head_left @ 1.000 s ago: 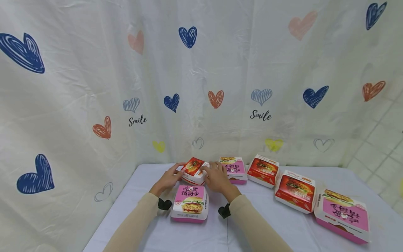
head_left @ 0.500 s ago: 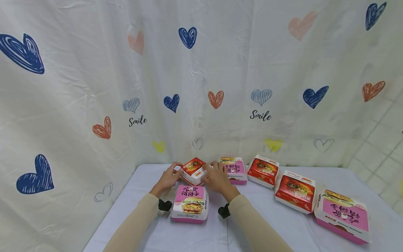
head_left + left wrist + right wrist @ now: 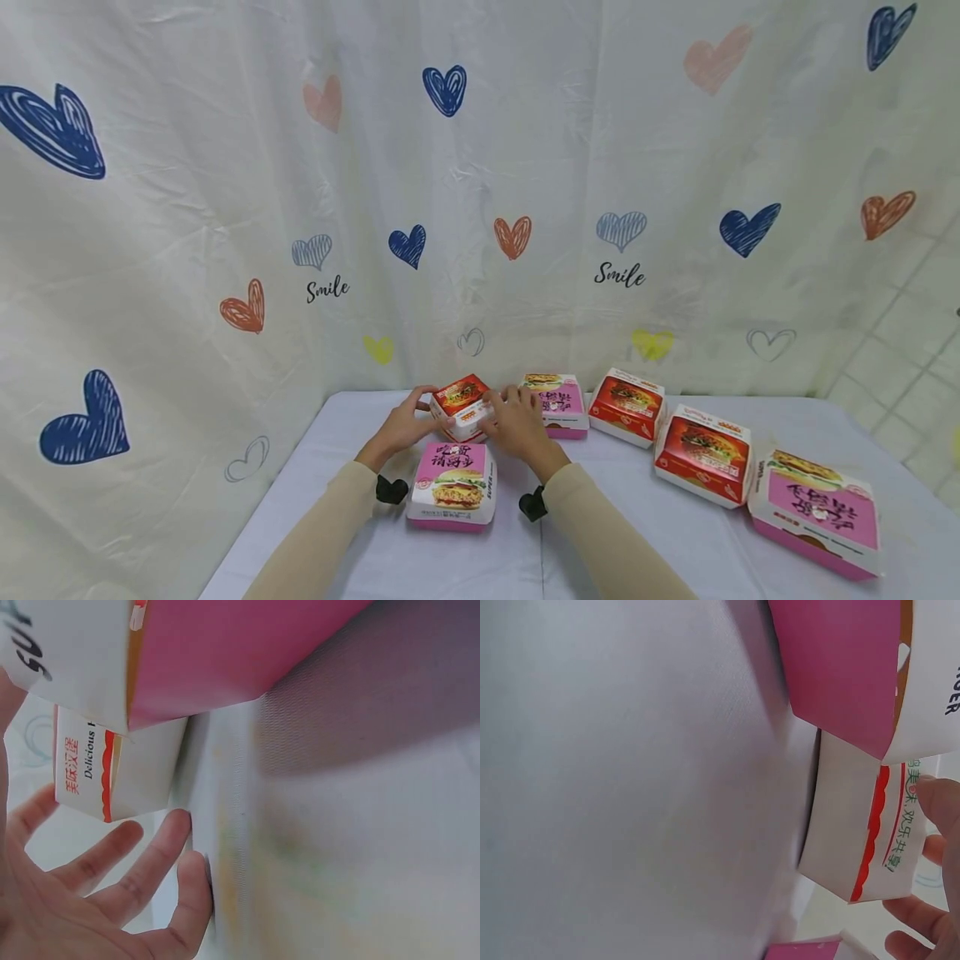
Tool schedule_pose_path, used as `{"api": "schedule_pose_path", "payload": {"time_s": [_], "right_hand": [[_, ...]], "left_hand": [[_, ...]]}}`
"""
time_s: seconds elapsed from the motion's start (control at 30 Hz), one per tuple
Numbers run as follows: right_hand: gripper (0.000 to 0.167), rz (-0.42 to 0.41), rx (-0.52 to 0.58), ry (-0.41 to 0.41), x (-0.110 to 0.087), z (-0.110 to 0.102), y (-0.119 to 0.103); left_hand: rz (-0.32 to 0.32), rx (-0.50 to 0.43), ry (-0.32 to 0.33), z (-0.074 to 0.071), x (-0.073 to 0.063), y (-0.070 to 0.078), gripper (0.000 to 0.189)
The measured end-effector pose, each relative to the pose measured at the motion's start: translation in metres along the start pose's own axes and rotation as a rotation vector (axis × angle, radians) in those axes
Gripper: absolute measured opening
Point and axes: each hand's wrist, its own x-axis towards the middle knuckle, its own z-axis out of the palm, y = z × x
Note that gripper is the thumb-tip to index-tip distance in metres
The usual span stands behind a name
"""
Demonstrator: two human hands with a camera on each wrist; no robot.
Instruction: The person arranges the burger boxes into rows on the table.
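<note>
A red and white burger box (image 3: 460, 397) sits turned at an angle near the back of the table. My left hand (image 3: 399, 428) holds its left side, thumb on the near edge and index finger farther back. In the left wrist view the other fingers (image 3: 127, 896) spread loosely beside the box. My right hand (image 3: 521, 423) grips the right side; its thumb (image 3: 939, 801) lies on the box's near top edge in the right wrist view, with fingertips behind. A pink and white burger box (image 3: 452, 486) stands directly in front, between my forearms.
Right of my hand stands another pink burger box (image 3: 558, 406). Beyond it, two red burger boxes (image 3: 627, 407) and a pink one (image 3: 816, 512) curve toward the right front. A heart-printed curtain (image 3: 540, 317) hangs behind the white-covered table (image 3: 600, 533).
The red burger box has turned a little between my hands. My left thumb has moved right, onto its near edge, while my right hand has barely shifted. The other boxes stay put.
</note>
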Motion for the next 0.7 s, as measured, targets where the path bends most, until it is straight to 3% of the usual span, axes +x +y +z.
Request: {"api": "schedule_pose_path", "payload": {"time_s": [0.27,0.7], "right_hand": [[0.053,0.001,-0.032,0.032,-0.0022,-0.0003,-0.0010],[0.054,0.018,-0.052,0.039,-0.0023,0.0035,0.0017]], "left_hand": [[-0.018,-0.001,-0.040,0.0011,0.0003,-0.0001,0.100],[-0.013,0.025,-0.074,-0.0009,0.0000,-0.0002,0.107]]}}
